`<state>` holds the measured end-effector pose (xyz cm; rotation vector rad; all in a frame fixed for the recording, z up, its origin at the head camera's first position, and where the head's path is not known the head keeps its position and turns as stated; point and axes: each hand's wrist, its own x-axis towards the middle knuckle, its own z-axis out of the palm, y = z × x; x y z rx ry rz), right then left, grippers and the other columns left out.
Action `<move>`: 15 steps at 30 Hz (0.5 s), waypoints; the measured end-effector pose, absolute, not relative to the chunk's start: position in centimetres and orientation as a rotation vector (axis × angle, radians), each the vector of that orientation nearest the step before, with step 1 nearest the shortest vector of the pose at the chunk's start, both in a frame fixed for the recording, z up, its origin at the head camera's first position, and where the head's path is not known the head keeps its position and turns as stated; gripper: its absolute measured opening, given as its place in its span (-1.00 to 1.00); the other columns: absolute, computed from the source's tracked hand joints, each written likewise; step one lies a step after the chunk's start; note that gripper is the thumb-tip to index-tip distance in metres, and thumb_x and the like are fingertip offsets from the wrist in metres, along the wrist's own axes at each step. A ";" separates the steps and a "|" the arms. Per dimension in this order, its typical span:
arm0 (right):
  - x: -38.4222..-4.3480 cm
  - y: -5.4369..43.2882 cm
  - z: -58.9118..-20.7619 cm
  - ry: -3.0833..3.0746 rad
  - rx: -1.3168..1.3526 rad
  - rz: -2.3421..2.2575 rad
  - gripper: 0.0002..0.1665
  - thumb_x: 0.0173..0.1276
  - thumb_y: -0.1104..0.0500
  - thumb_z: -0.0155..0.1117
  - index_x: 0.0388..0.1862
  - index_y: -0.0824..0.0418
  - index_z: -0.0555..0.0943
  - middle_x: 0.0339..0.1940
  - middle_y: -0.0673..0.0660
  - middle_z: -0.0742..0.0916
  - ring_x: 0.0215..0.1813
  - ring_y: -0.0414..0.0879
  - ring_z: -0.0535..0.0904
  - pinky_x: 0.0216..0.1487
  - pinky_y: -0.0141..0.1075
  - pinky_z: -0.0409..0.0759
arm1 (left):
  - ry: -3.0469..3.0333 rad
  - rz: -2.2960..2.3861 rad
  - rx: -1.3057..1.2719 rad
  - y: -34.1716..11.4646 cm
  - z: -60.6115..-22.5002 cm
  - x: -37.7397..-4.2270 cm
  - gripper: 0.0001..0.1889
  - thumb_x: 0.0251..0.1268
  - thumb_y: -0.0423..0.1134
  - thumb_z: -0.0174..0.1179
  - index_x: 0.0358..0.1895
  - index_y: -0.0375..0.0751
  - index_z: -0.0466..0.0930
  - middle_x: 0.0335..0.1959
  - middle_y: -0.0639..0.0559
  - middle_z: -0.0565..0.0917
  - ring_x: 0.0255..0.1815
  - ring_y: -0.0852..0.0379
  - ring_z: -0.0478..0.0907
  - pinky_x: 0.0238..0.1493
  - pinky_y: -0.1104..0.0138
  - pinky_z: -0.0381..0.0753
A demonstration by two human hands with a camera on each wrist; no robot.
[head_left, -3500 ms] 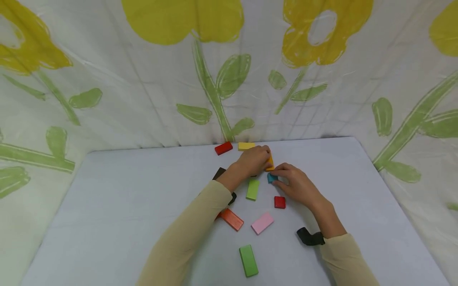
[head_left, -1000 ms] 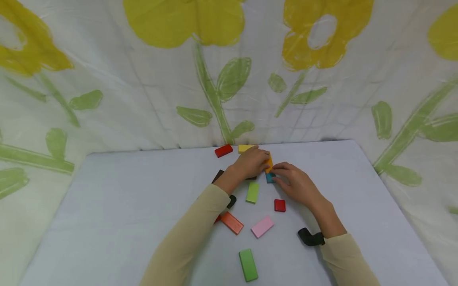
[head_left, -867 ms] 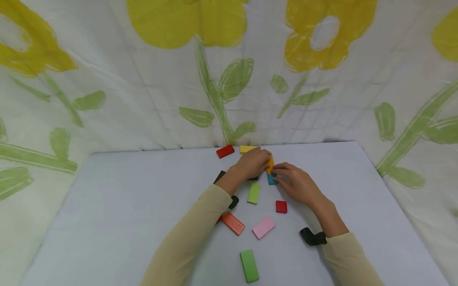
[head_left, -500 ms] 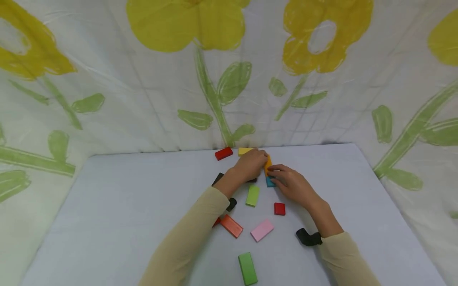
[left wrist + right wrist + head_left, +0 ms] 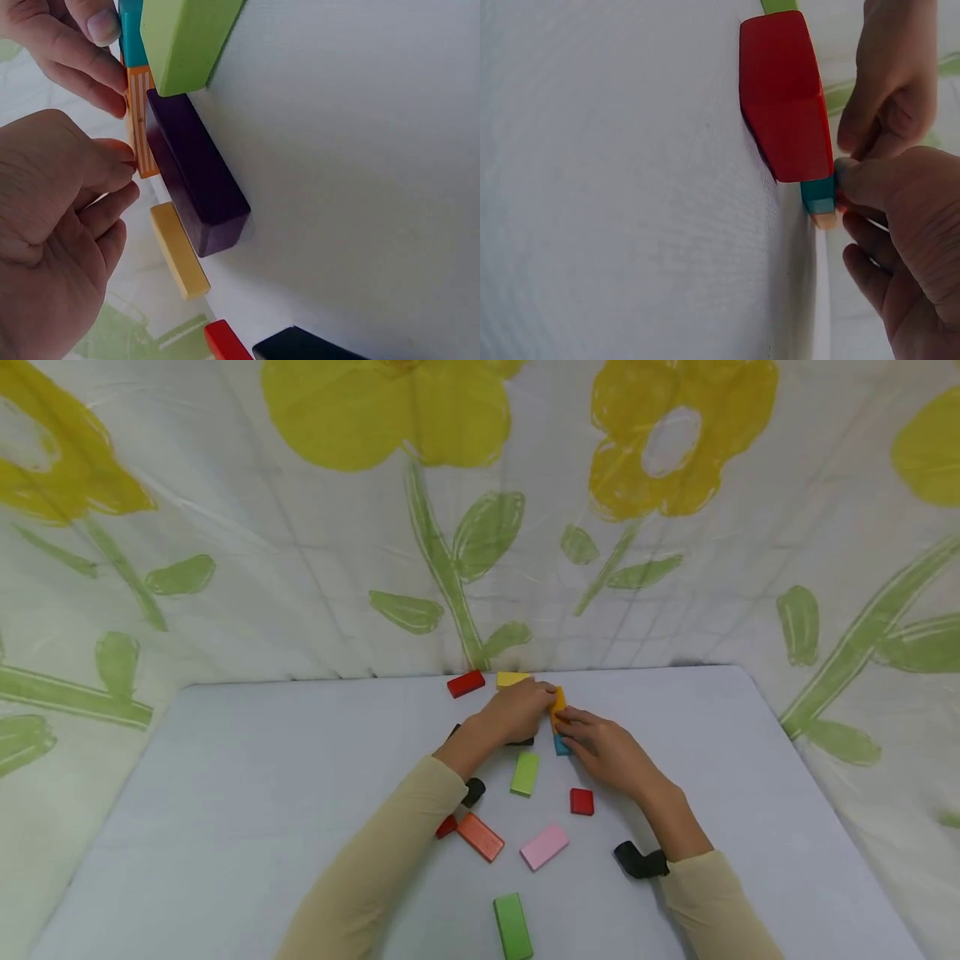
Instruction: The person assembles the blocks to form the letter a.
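An orange block [image 5: 558, 703] and a small teal block [image 5: 562, 744] lie end to end near the back of the table. With thumb and index finger, my left hand [image 5: 519, 710] pinches the orange block by its far end. My right hand [image 5: 609, 750] pinches the teal block, and its fingertips reach onto the orange one. In the left wrist view, ridges show on the orange block's [image 5: 141, 124] side. From the right wrist, the red block [image 5: 786, 97] in the foreground partly hides the teal block [image 5: 817, 193].
Close by lie a purple block [image 5: 196, 176], a light green block [image 5: 524, 774] and a yellow block [image 5: 512, 680]. Nearer are a small red block [image 5: 581, 802], an orange-red block [image 5: 480, 837], a pink block [image 5: 544, 847] and a green block [image 5: 513, 927]. A curtain hangs behind.
The teal block, earlier angled between the right fingers, now lies straight against the near end of the orange block. The right fingers have shifted forward onto the orange block. Other blocks stay put.
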<state>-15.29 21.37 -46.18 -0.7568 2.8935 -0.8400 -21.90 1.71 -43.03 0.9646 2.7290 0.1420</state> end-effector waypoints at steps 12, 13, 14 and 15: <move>-15.5 21.2 -45.6 2.867 -0.795 -0.803 -0.60 0.55 0.27 0.31 0.31 0.28 0.69 0.44 0.22 0.68 0.48 0.19 0.60 0.44 0.13 0.60 | 2.791 0.285 0.987 -0.9 -42.6 -21.2 -0.59 0.63 -0.32 0.04 0.42 -0.16 0.59 0.39 -0.06 0.65 0.45 -0.01 0.57 0.61 0.18 0.45; -15.5 21.2 -45.6 2.868 -0.791 -0.796 -0.60 0.55 0.26 0.31 0.31 0.27 0.70 0.43 0.21 0.68 0.48 0.19 0.59 0.44 0.13 0.60 | 2.804 0.302 0.986 -1.2 -42.6 -21.1 -0.59 0.63 -0.31 0.05 0.42 -0.18 0.60 0.38 -0.08 0.66 0.43 -0.03 0.58 0.58 0.17 0.48; -15.5 21.3 -45.6 2.871 -0.788 -0.786 -0.61 0.55 0.27 0.31 0.30 0.25 0.71 0.43 0.21 0.69 0.48 0.19 0.59 0.44 0.14 0.60 | 2.814 0.319 0.984 -1.4 -42.6 -21.0 -0.59 0.63 -0.30 0.06 0.42 -0.20 0.59 0.38 -0.10 0.66 0.42 -0.04 0.59 0.58 0.16 0.49; -15.6 21.4 -45.6 2.872 -0.786 -0.781 -0.61 0.54 0.27 0.31 0.30 0.24 0.71 0.43 0.20 0.69 0.48 0.19 0.59 0.44 0.14 0.60 | 2.824 0.334 0.974 -1.7 -42.6 -20.9 -0.58 0.62 -0.29 0.07 0.44 -0.22 0.57 0.38 -0.11 0.66 0.42 -0.05 0.59 0.57 0.15 0.49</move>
